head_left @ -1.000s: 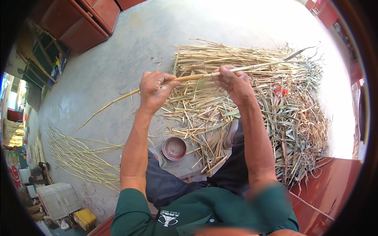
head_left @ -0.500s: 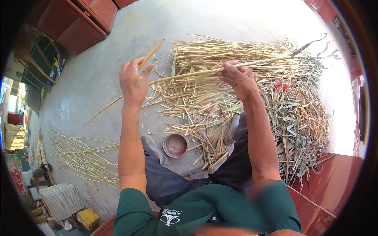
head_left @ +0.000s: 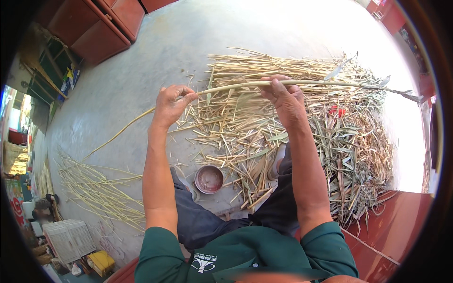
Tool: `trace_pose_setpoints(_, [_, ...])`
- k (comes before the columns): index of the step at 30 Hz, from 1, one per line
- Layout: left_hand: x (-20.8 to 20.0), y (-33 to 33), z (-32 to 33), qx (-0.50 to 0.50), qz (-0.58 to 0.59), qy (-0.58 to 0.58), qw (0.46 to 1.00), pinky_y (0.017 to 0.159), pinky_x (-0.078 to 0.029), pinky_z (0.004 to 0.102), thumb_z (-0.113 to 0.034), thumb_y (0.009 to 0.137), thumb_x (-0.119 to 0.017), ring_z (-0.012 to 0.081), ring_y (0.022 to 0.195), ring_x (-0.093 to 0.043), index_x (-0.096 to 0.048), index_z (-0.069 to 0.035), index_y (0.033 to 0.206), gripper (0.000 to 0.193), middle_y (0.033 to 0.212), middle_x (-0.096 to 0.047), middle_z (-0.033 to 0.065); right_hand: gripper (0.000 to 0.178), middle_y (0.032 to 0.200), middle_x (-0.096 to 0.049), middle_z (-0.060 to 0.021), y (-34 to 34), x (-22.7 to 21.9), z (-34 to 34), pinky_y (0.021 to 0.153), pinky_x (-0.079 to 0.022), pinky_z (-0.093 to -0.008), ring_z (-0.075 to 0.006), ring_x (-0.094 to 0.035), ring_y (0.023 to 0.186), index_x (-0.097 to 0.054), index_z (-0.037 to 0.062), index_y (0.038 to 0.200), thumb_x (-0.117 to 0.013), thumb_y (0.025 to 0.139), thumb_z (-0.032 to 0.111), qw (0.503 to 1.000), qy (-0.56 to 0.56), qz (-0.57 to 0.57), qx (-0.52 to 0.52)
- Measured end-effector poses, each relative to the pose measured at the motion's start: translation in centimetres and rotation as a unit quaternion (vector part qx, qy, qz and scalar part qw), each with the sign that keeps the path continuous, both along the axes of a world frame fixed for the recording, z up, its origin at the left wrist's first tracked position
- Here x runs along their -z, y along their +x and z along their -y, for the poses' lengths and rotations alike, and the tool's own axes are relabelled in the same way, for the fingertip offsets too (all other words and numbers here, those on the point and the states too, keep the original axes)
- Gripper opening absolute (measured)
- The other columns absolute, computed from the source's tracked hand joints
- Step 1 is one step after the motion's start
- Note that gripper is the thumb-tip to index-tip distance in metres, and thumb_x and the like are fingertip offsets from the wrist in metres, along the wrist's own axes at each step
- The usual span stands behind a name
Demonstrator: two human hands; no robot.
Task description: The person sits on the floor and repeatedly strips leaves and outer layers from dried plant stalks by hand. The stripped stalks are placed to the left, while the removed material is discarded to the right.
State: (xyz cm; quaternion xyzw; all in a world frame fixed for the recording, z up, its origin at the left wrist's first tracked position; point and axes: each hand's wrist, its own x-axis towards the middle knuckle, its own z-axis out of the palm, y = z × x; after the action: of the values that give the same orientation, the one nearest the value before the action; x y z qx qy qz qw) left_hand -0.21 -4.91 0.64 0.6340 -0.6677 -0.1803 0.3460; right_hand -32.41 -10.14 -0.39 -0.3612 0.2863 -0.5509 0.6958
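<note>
A long pale reed stalk (head_left: pixel 226 87) with leafy strands at its right end stretches across in front of me, bowing down toward the floor on the left. My left hand (head_left: pixel 173 104) is closed on it, thumb and forefinger pinched at the stalk. Farther right, my right hand (head_left: pixel 285 100) grips the same stalk between thumb and fingers. Beneath and beyond the right hand lies a broad heap of cut straw-coloured stalks (head_left: pixel 264 66). Dry leaves and husks (head_left: pixel 354 155) pile up to the right of it.
A small round bowl (head_left: pixel 209 179) stands on the floor between my feet. Thin peeled stalks (head_left: pixel 101 188) lie at lower left, near a white wire rack (head_left: pixel 70 240) and a yellow container (head_left: pixel 100 262). Red cabinets (head_left: pixel 101 33) stand at far left; a red scrap (head_left: pixel 337 111) lies in the heap.
The short stick piece in my left hand is gone from it, and that hand has moved right and down onto the long stalk. The stalk's leafy right end has swung lower.
</note>
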Motion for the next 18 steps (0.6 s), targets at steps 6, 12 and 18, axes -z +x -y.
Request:
trace_pose_setpoints(6, [1.9,-2.8,0.5,0.061,0.065,-0.137,0.987,0.083,-0.041,0.0358,-0.026,0.078,-0.082,0.0203,0.086,-0.064,-0.075,-0.011,0.094,0.024,0.09,-0.073,0.0019,0.016,0.104,-0.073,-0.0145,1.4,-0.2,-1.1,0.083,-0.061,-0.0341,-0.0217,-0.073,0.094,-0.067,0.0021,0.108,-0.065,0.099,0.016,0.98,-0.123,-0.14,0.072])
trace_pose_setpoints(12, [3.5,-7.4,1.1,0.066,0.006,-0.181,0.981,0.084,-0.043,0.0323,-0.019,0.077,-0.084,0.0178,0.088,-0.064,-0.074,-0.01,0.099,0.026,0.093,-0.072,0.001,0.02,0.092,-0.074,-0.0121,3.0,-0.8,-2.4,0.082,-0.06,-0.0312,-0.0187,-0.073,0.086,-0.066,-0.0002,0.105,-0.067,0.098,0.019,0.969,-0.144,-0.167,0.11])
trace_pose_setpoints(18, [3.6,-8.0,1.5,0.048,-0.27,-0.067,0.959,0.078,-0.047,0.03,-0.02,0.082,-0.083,0.0129,0.074,-0.064,-0.074,-0.007,0.095,0.021,0.081,-0.072,0.003,0.027,0.09,-0.074,-0.013,2.5,-0.2,-2.2,0.08,-0.059,-0.0295,-0.0184,-0.073,0.084,-0.066,-0.0028,0.103,-0.067,0.098,0.023,0.971,-0.094,-0.176,0.128])
